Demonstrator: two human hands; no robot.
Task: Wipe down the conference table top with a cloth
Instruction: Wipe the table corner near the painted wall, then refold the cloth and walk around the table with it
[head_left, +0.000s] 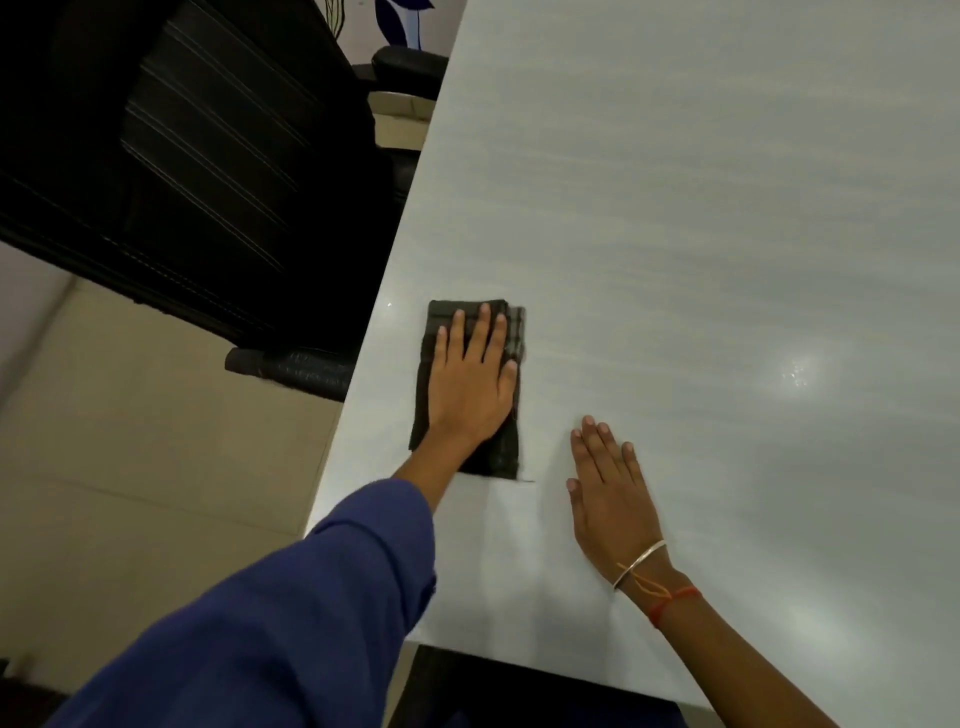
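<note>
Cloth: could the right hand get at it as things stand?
Probably yes. The right hand lies flat on the table beside the cloth with only bare surface between, though the left hand covers much of it.

A single view is given, taken from a wide-angle camera worn on the head. It is aimed forward and steeply downward onto the near left corner of the table (727, 208), which is seen from close above. The frame is tilted, so that the table's left edge is drawn diagonally; the floor (130, 467) and a black office chair (208, 156) are caught on the left side.
</note>
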